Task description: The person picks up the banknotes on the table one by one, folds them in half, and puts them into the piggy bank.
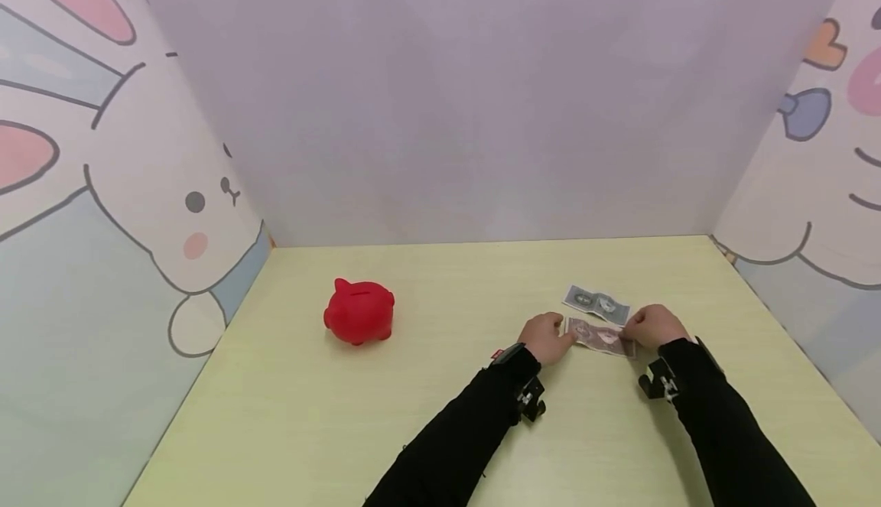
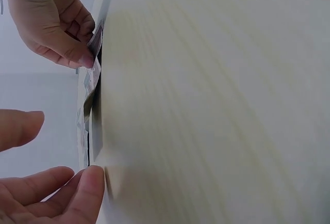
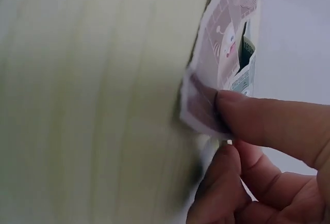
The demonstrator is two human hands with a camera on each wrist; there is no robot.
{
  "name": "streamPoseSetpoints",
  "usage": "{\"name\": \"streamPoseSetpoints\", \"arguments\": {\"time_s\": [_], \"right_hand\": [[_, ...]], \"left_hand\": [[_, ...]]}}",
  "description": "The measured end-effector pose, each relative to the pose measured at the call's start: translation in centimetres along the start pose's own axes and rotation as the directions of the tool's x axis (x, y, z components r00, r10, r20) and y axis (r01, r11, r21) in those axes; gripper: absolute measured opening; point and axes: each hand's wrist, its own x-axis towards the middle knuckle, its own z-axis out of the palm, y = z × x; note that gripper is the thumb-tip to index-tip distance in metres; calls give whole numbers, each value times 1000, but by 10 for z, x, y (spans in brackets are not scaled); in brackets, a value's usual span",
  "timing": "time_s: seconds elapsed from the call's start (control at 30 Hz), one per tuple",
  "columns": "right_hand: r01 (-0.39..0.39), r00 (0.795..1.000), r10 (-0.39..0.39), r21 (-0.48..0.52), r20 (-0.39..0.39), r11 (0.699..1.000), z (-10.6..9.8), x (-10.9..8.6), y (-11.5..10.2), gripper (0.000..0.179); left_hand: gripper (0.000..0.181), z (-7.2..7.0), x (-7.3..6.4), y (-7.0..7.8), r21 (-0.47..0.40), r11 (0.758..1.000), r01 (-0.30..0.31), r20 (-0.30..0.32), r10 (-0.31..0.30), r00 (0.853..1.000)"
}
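Note:
A pinkish-brown play banknote (image 1: 597, 336) with creases lies on the right half of the table. My right hand (image 1: 654, 326) pinches its right end between thumb and fingers, and in the right wrist view that end of the banknote (image 3: 203, 102) is lifted and bent. At the other end is my left hand (image 1: 546, 337); the left wrist view shows its thumb (image 2: 20, 128) held apart from the fingers (image 2: 85, 193), whose tips are down by the tabletop. A grey-green banknote (image 1: 585, 299), also creased, lies just behind the pinkish one.
A red piggy bank (image 1: 359, 313) with a slot on top stands on the left half of the pale wooden table (image 1: 440, 415). A plain light panel (image 1: 482, 109) rises at the back, and panels with cartoon animals (image 1: 158, 186) flank both sides.

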Motion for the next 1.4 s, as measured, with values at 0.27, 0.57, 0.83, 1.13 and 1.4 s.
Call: {"name": "streamPoseSetpoints", "arguments": {"time_s": [0.27, 0.57, 0.83, 1.13, 1.4], "right_hand": [[37, 999, -39, 67, 25, 997, 0, -6, -8, 18], [35, 999, -37, 83, 22, 996, -3, -5, -19, 16], [66, 998, -68, 155, 5, 986, 0, -13, -34, 18], [161, 987, -163, 275, -16, 948, 2, -18, -52, 20], [224, 974, -202, 334, -101, 915, 1, -18, -71, 26]], "left_hand": [[46, 33, 34, -39, -80, 996, -34, -12, 33, 999], [46, 5, 8, -16, -244, 967, 71, -39, -83, 996], [37, -5, 1, -24, -286, 956, 63, -51, -81, 995], [20, -22, -3, -35, -401, 916, 2, -98, -45, 994], [30, -10, 31, -90, -376, 897, -231, -235, 149, 961]]}}
